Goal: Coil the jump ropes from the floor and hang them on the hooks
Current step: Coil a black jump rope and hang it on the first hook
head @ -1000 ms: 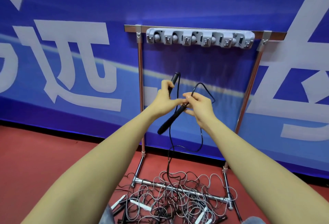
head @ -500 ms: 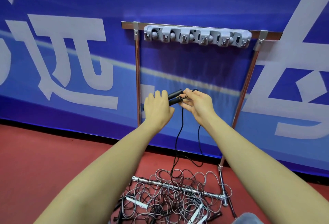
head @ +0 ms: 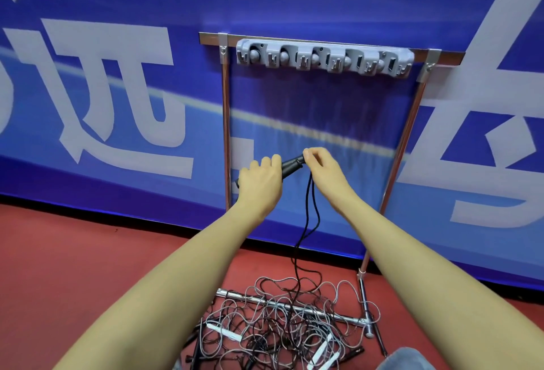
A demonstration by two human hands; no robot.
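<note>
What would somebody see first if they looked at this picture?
First, two bare arms reaching forward: the left hand grips black rope handles and the right hand pinches their end, with black cord hanging down. Below lies a tangled pile of jump ropes on the red floor, and above sits a grey hook rack.

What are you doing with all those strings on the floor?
A person is tidying jump ropes. Their left hand grips the black handles of one black jump rope, and the right hand pinches its cord at the handle tips. The black cord hangs down to a tangled pile of black and grey ropes on the red floor. The grey hook rack above has nothing hanging on it.
</note>
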